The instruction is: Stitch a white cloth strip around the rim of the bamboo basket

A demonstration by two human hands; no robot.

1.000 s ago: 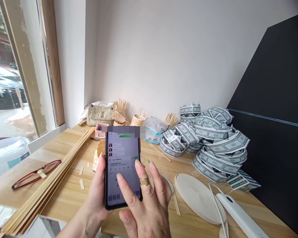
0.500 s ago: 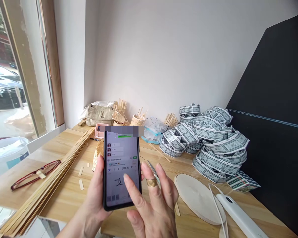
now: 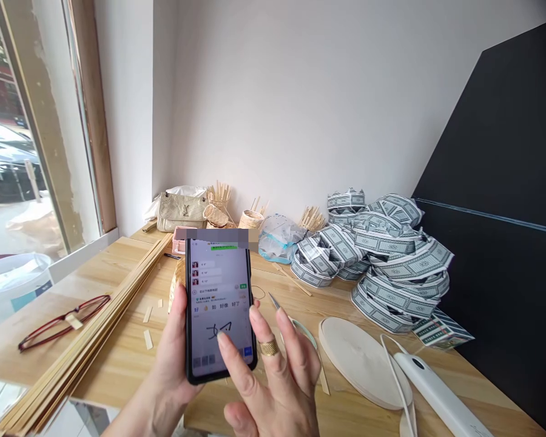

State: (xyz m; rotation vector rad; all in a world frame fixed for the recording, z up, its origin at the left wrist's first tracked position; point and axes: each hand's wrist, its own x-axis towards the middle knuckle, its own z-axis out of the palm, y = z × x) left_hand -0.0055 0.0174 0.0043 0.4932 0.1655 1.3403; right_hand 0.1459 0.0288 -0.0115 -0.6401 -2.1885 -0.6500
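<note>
My left hand (image 3: 173,346) grips a black-edged smartphone (image 3: 218,309) upright, with its thumb along the screen's left edge. My right hand (image 3: 268,364), wearing a gold ring (image 3: 269,347), is spread above the lower screen, its index fingertip on the handwriting area. A dark stroke drawing shows there. Behind the phone, a woven basket (image 3: 176,291) is mostly hidden. Past my right fingers lie a pointed metal blade tip (image 3: 275,301) and a pale green round dish (image 3: 304,334), partly covered.
On the wooden table (image 3: 118,358) lie a bundle of thin wooden strips (image 3: 86,331), red glasses (image 3: 64,323), an oval wooden board (image 3: 361,362), and a white corded device (image 3: 437,394). A heap of banknote-printed paper bands (image 3: 391,261) rises at the back, near a beige handbag (image 3: 182,212).
My right hand has moved down and left across the screen. The handwritten stroke and the row of suggested characters on the phone differ. The whole view has shifted slightly.
</note>
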